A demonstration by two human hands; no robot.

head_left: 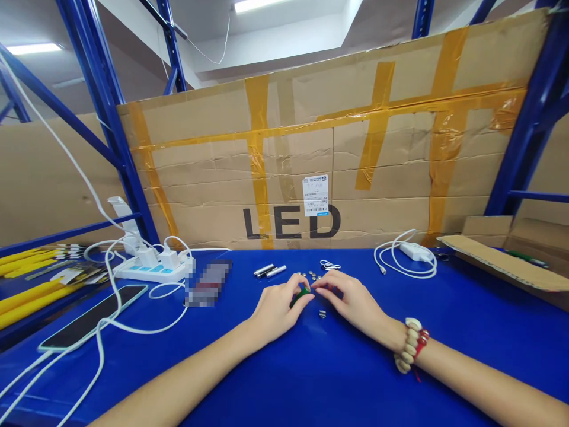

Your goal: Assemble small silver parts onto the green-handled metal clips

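Note:
In the middle of the blue table, my left hand (281, 301) is closed around a small green cylinder (301, 295), with its right end pointing toward my other hand. My right hand (349, 295), with a bead bracelet at the wrist, has thumb and fingertips pinched close to that end. Whatever it may hold there is too small to make out. Several small round metal pieces (313, 275) lie just beyond my fingertips. A short silver metal part (322, 314) rests between my hands, nearer to me. Behind my left hand are several silver metal tubes (276, 271).
A white power strip (153, 270) with tangled cables and a phone (93, 317) occupy the left. A thin white cord (330, 265) lies behind my hands. Farther right are a white charger (415, 251) and an open cardboard box (502, 261). A tall cardboard sheet (213, 178) closes the back.

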